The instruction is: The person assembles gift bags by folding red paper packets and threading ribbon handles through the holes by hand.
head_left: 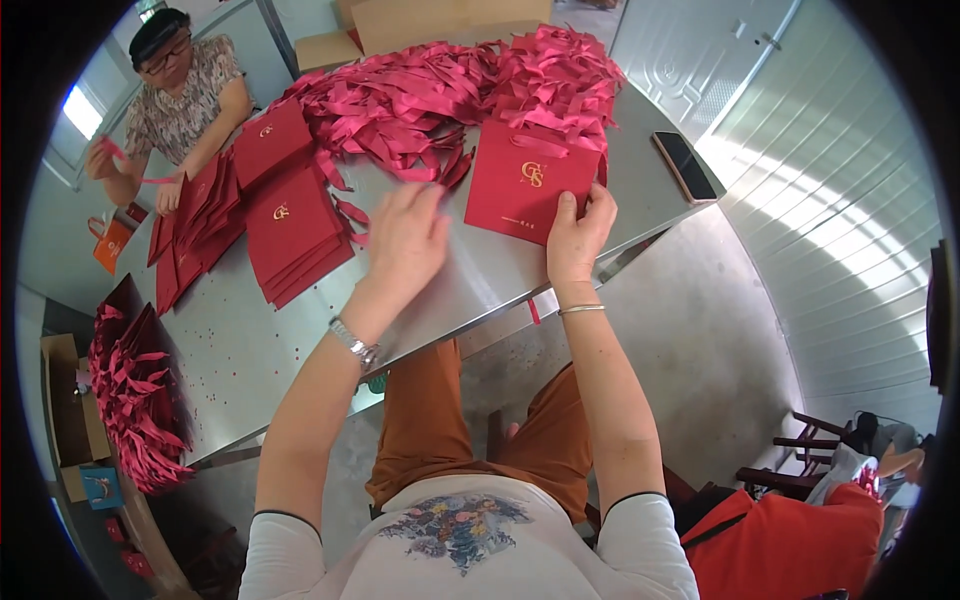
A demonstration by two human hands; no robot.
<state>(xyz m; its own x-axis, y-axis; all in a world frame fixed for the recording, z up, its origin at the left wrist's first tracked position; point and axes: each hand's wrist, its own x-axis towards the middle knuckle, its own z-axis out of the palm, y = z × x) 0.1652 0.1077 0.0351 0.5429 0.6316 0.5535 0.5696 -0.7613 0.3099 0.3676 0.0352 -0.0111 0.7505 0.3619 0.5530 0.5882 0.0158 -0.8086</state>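
Note:
A flat red paper gift bag (500, 190) with a gold emblem and a pink ribbon handle is gripped at its lower right by my right hand (580, 235). The thumb lies on the bag's front, and the fingers are partly hidden behind its edge. My left hand (408, 238) is over the metal table (450, 290), left of the bag and apart from it. Motion smears its fingers, so their grip is unclear. Just left of that hand lies a fanned stack of similar red bags (290, 240).
Bags with pink ribbons (400, 100) are heaped along the table's far side. A phone (684, 165) lies at the right edge. Across the table on the left, a person (185, 95) holds a pink ribbon beside more bags (195, 225). Another ribboned bundle (135, 390) hangs near the left edge.

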